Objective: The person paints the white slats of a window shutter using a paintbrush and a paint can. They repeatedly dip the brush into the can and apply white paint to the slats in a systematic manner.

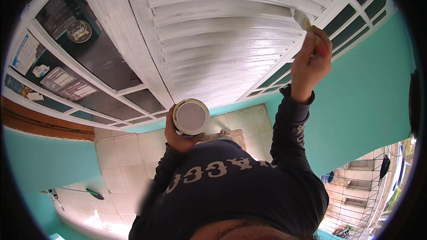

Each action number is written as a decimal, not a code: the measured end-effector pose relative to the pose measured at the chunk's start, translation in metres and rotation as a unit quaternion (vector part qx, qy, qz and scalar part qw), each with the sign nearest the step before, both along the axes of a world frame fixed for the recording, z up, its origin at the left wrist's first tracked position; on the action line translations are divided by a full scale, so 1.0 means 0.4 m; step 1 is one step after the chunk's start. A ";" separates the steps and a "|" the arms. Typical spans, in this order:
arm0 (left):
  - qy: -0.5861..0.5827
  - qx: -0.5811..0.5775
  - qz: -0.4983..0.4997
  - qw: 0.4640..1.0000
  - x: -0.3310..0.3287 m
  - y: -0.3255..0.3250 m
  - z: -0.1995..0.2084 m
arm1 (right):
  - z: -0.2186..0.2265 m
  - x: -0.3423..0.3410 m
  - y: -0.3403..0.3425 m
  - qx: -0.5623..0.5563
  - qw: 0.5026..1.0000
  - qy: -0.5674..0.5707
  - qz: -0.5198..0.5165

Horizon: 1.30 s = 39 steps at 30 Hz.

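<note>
My right hand (pixel 312 62) is raised at the upper right, its fingers closed round a paintbrush (pixel 303 19). The bristles, coated in white, meet the right end of a slat on the white louvred shutter (pixel 222 31). Lower down, in front of my chest, my left hand (pixel 178 135) wraps round the side of a paint can (pixel 191 116). Pale, whitish paint fills the round opening of the can, and its rim is smeared. Several slats look glossy, and a shadow falls across their middle.
Left of the shutter is a white-framed glass door (pixel 118 92) with stickers. Turquoise walls (pixel 356 93) flank the space. A brown board (pixel 240 138) lies by my feet on the tiled floor (pixel 129 151). A green-headed broom (pixel 94 194) lies lower left; a wire grille (pixel 356 195) stands lower right.
</note>
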<state>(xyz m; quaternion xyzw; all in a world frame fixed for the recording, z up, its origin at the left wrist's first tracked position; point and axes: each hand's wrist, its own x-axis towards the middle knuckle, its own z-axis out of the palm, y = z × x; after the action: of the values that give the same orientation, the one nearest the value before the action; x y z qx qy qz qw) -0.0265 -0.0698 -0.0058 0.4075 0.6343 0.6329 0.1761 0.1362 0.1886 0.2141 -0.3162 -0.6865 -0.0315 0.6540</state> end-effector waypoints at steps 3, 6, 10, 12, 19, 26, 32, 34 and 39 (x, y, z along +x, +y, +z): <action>-0.015 -0.006 0.012 1.000 -0.008 -0.022 0.004 | -0.017 -0.118 -0.072 0.097 0.981 -0.164 0.021; -0.003 0.002 0.028 1.000 -0.020 -0.028 -0.020 | -0.034 -0.231 -0.159 0.103 0.964 -0.220 0.106; -0.002 0.006 0.060 0.998 -0.017 -0.042 -0.033 | -0.025 -0.318 -0.260 0.118 0.936 -0.259 0.207; -0.005 0.005 0.061 0.998 -0.015 -0.041 -0.032 | -0.017 -0.341 -0.284 0.121 0.926 -0.253 0.252; 0.025 -0.012 0.049 0.998 0.001 -0.052 -0.013 | 0.001 -0.276 -0.285 0.016 0.897 -0.069 0.436; 0.018 -0.016 0.056 0.998 0.009 -0.067 -0.014 | -0.041 -0.207 -0.113 -0.222 0.884 0.162 0.379; 0.005 -0.013 0.052 0.999 -0.004 -0.061 -0.024 | 0.013 -0.232 -0.219 -0.222 0.843 0.126 0.473; 0.009 -0.016 0.049 0.999 0.004 -0.059 -0.013 | -0.024 -0.299 -0.161 -0.130 0.898 0.083 0.412; 0.014 -0.016 0.072 0.997 0.008 -0.067 -0.012 | -0.013 -0.235 -0.183 -0.185 0.896 0.120 0.385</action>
<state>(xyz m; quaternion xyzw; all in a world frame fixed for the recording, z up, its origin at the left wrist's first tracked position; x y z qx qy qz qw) -0.0232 -0.0967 -0.0104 0.3667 0.6746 0.6277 0.1282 0.0421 0.1154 0.2087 -0.1439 -0.6647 0.3879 0.6221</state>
